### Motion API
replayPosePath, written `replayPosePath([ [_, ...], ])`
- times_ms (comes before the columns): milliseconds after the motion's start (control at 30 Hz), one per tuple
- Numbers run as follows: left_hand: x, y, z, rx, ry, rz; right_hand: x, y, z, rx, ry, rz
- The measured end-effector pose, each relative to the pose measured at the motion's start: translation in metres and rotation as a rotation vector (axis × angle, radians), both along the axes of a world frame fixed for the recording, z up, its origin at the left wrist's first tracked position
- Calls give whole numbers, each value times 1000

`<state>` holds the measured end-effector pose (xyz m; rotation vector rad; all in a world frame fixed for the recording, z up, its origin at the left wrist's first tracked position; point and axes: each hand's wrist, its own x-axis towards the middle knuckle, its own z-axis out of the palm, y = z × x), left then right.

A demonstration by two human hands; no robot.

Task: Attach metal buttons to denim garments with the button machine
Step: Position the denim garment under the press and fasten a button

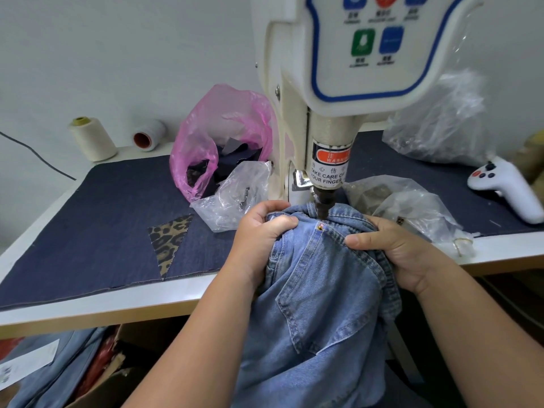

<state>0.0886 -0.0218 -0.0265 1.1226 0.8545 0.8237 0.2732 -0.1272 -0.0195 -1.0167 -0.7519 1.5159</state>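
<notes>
Left hand (262,228) fingers curled gripping, right hand (391,248) likewise, forearms extended

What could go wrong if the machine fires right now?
1. Both hands grip the denim garment close beside the punch head; the left hand and right hand thumbs could get pinched.
2. The denim is bunched under the punch, so the button may set through extra folds.
3. The red aiming dot sits beside an existing rivet; a strike could hit it.

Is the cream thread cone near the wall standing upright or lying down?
Upright. The cream thread cone stands on its wide base with its narrow top upward. The smaller spool beside it lies on its side.
</notes>
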Motion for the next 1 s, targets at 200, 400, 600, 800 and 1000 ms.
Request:
replayPosePath([
  [200,-2,-1,1,5,7,4,-1,0,2,-16,7,5],
  [400,-3,-5,3,34,30,-10,-2,-1,1,9,9,-7],
  [600,-7,-13,4,128,-33,-48,-9,-10,5,60,-37,-74],
  [800,-20,-24,20,292,41,-67,-22,-23,11,93,-69,-79],
  [1000,-37,-41,30,360,129,-101,-38,-35,12,109,-89,-63],
])
